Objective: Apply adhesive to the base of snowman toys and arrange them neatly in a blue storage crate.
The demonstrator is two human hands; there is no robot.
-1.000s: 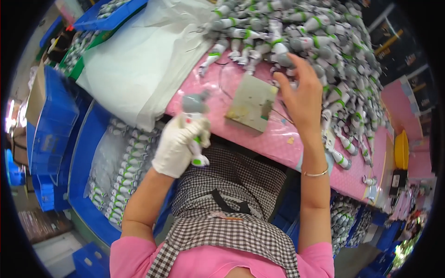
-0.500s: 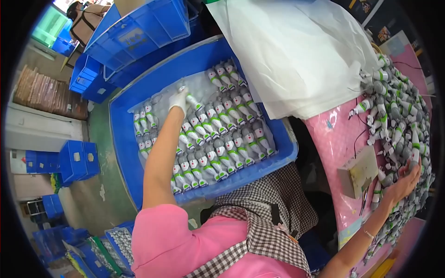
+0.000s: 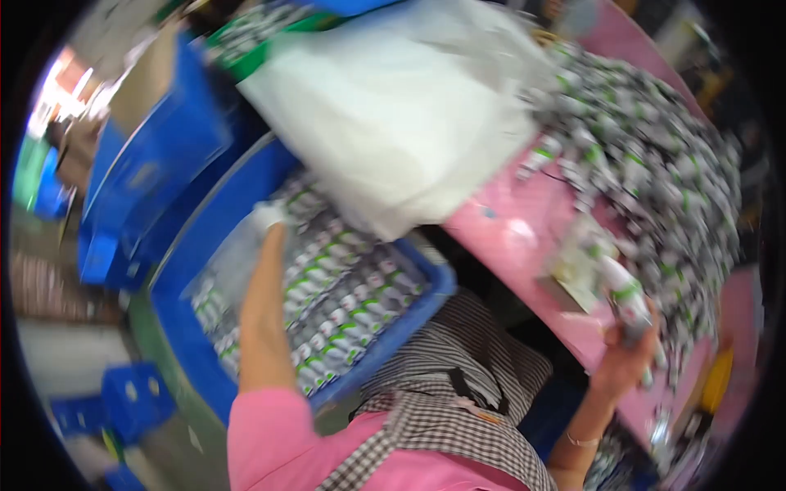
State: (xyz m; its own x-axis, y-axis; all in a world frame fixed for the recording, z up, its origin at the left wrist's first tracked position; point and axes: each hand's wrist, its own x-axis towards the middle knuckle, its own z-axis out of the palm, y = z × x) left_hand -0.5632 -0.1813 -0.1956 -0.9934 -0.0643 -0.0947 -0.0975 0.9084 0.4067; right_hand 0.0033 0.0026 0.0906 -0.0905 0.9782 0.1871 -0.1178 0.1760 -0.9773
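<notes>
My right hand (image 3: 626,348) is closed round the grey end of a white, bottle-shaped plastic piece with a green band (image 3: 624,288), lifted at the near side of a large heap of similar pieces (image 3: 639,155). Over the far part of a blue tub (image 3: 438,282) is my left hand (image 3: 268,217) in a white glove; its fingers are smeared by motion. Inside the tub, rows of the same pieces (image 3: 327,270) lie side by side on a whitish sheet (image 3: 233,254). The gloved hand is nearest to the far rows.
A pink-covered table (image 3: 499,245) stands to the right, with a small pale box (image 3: 573,274) on it. White sheets (image 3: 409,106) overhang the tub's far right corner. Blue crates (image 3: 164,155) are stacked at the far left.
The view has turned, with the tub shifting left. My right hand has come off the heap with a piece. My left hand is now away from the piece it was touching in the tub.
</notes>
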